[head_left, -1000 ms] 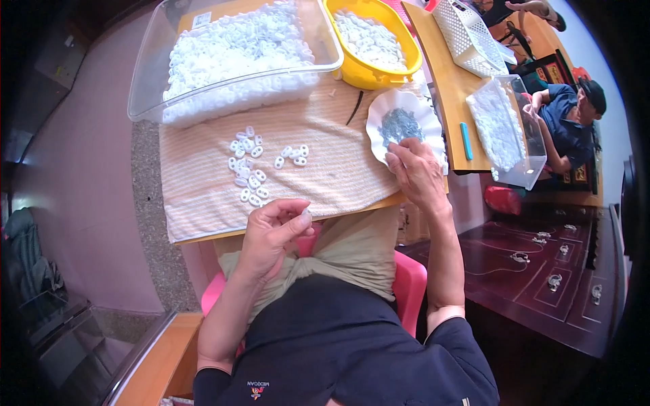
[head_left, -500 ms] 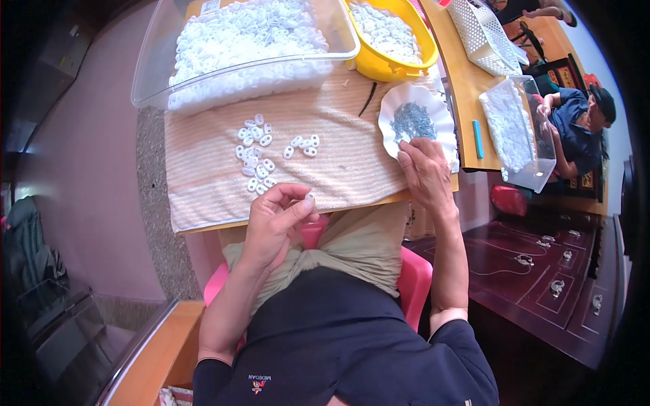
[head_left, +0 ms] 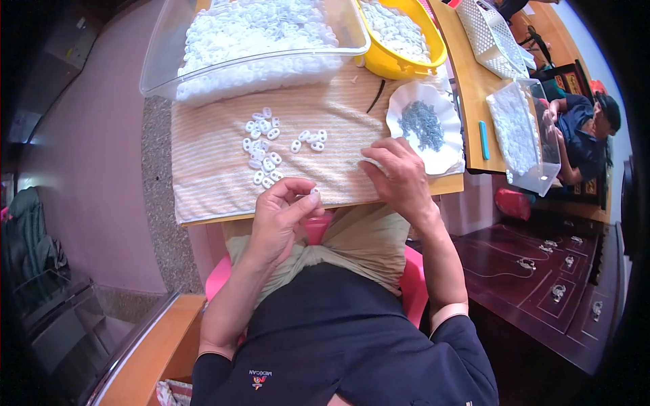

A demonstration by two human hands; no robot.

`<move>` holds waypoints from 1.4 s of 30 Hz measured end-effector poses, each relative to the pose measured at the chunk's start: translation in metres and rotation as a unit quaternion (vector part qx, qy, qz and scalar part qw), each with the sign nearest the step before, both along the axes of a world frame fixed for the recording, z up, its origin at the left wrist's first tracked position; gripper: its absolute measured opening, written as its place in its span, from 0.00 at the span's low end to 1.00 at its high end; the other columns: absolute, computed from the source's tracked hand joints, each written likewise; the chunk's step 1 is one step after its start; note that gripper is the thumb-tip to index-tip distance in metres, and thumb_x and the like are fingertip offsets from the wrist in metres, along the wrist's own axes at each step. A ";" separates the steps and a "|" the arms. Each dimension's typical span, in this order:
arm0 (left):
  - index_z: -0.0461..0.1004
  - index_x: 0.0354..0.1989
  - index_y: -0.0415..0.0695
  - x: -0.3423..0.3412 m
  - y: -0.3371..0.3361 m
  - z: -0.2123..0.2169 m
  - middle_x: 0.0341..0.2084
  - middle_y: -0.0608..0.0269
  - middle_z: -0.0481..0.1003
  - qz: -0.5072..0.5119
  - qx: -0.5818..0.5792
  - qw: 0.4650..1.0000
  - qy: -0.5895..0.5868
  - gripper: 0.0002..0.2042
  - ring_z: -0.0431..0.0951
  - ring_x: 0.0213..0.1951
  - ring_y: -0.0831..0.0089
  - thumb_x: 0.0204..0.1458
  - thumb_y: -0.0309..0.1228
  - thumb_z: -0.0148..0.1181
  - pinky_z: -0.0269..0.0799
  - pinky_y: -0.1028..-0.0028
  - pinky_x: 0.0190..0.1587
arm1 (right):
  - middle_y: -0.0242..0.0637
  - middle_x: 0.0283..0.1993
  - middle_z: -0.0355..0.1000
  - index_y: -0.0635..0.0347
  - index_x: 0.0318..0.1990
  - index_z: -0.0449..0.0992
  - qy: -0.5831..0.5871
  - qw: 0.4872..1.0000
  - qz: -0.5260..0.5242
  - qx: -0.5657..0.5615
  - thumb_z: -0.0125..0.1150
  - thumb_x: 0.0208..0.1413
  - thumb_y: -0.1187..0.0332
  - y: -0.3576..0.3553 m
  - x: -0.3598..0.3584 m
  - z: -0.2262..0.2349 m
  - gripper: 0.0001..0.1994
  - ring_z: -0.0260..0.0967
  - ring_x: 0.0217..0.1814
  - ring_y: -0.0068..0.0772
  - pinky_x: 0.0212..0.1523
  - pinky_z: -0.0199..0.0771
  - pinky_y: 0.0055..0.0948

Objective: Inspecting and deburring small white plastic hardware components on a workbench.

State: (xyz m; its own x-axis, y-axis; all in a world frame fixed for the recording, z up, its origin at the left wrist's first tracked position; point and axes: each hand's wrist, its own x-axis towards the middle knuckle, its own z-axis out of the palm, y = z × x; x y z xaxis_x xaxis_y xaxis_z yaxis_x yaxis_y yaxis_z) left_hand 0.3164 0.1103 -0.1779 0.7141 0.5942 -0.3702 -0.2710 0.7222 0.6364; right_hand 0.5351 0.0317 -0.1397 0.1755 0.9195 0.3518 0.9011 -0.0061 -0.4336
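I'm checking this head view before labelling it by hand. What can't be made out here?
- Left hand: whatever its curled fingertips pinch is too small to identify.
- Right hand: its fingertips curl under, hiding anything they hold.
- Grey bits on the white plate: too small to tell apart.
- Clear bin and yellow bowl: far sides cut off by the top edge.

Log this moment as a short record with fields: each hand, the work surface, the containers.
left hand: pinches a small white piece at the table edge
right hand: rests on the striped cloth, beside the paper plate of small grey parts
loose pieces: scattered on the cloth
clear bin: full of white pieces
yellow bowl: white pieces
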 end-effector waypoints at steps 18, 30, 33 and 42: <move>0.73 0.42 0.39 -0.006 0.000 -0.004 0.30 0.61 0.77 0.012 0.011 1.000 0.004 0.08 0.78 0.32 0.75 0.54 0.22 0.60 0.77 0.77 0.39 | 0.42 0.33 0.73 0.64 0.33 0.76 0.024 0.993 0.057 -0.104 0.59 0.47 0.79 0.014 -0.005 -0.010 0.05 0.70 0.38 0.48 0.40 0.71 0.38; 0.73 0.41 0.39 -0.003 -0.004 0.000 0.29 0.63 0.77 0.020 -0.018 1.000 -0.006 0.07 0.78 0.30 0.78 0.55 0.24 0.61 0.78 0.77 0.36 | 0.29 0.31 0.73 0.65 0.32 0.77 0.415 0.902 0.080 -0.090 0.65 0.51 0.78 0.008 -0.034 -0.010 0.03 0.67 0.32 0.14 0.32 0.66 0.17; 0.73 0.40 0.40 -0.006 -0.003 -0.001 0.30 0.63 0.77 -0.004 -0.045 0.999 -0.026 0.06 0.78 0.31 0.77 0.55 0.25 0.61 0.79 0.77 0.36 | 0.32 0.31 0.73 0.65 0.31 0.77 0.490 0.862 0.079 -0.100 0.67 0.50 0.76 0.006 -0.048 -0.017 0.04 0.68 0.32 0.19 0.32 0.67 0.19; 0.72 0.37 0.42 -0.008 -0.002 -0.002 0.29 0.63 0.76 -0.030 -0.092 0.993 -0.062 0.04 0.78 0.29 0.76 0.56 0.24 0.59 0.79 0.78 0.33 | 0.35 0.31 0.72 0.65 0.31 0.79 0.573 0.810 0.115 -0.033 0.68 0.50 0.77 0.006 -0.057 -0.022 0.03 0.70 0.33 0.23 0.32 0.69 0.21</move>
State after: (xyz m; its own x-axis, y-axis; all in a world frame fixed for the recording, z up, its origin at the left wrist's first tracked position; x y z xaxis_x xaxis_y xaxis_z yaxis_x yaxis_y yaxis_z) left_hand 0.3083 0.1080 -0.1797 0.7928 0.4799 -0.3757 -0.2930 0.8406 0.4556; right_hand 0.4779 0.0379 -0.1621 0.1732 0.9845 0.0268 -0.1136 0.0470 -0.9924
